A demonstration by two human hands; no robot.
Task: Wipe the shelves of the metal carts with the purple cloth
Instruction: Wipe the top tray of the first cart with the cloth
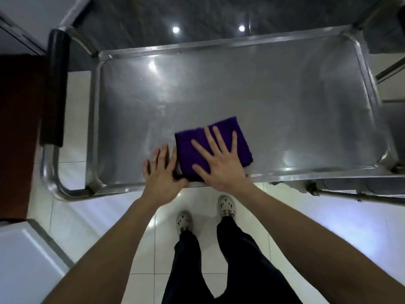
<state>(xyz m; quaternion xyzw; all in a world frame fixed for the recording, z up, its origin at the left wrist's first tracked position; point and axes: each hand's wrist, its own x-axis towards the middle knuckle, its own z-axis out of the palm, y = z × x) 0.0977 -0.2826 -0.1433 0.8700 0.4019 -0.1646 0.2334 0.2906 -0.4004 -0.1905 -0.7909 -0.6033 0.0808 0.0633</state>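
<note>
- A metal cart [370, 88] is seen from above; its top shelf [241, 84] is a shallow steel tray with a raised rim and rounded corners, faintly scuffed and marked with bright reflections of lights.
- The purple cloth [185, 150], folded into a rough rectangle, is laid flat on the shelf near the front rim, a little left of centre.
- The right hand [221, 167] is spread flat on the cloth, fingers straight and splayed, palm pressed down; nothing is gripped.
- The left hand [162, 170] is laid flat on the bare steel just beside the cloth's left edge, fingers straight and close together. Its thumb lies at the cloth's near left corner; whether that corner is pinched cannot be told.
- A tubular push handle with a black grip [57, 88] is fitted at the cart's left end.
- Part of a second metal frame [372, 193] is seen at the right edge.
- The floor [98, 216] is laid with glossy white tiles; beyond the cart a dark polished surface [208, 16] with two light spots is seen.
- A dark red-brown cabinet [19, 128] stands to the left.
- Dark trousers [236, 260] and pale perforated shoes [184, 221] are seen below the arms.
</note>
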